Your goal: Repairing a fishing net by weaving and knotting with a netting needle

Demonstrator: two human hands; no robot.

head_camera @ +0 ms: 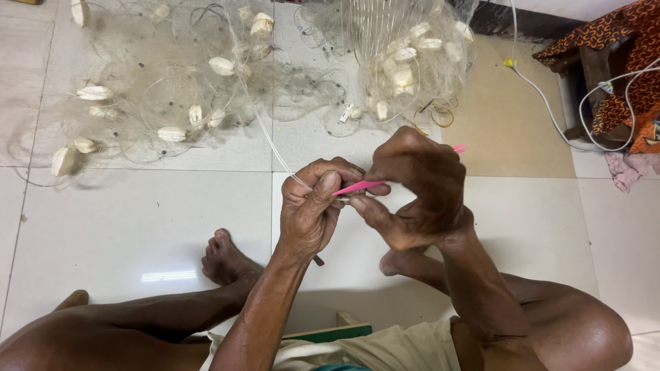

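My left hand (313,209) pinches a thin clear line (271,148) that runs up and left to a heap of pale fishing net (179,82) on the floor. My right hand (412,189) is closed on a slim pink netting needle (361,186), whose tip pokes out behind the hand at the right. Both hands meet over the white floor tiles, thumbs touching near the needle. White oval floats (222,66) are tied into the net. A second bunch of net with floats (405,62) hangs or stands upright at the top centre.
My bare legs and feet (223,261) rest on the white tiled floor (137,220). A white cable (550,103) trails at the top right beside a stool draped in orange patterned cloth (619,55). A green wooden edge (330,333) lies under me.
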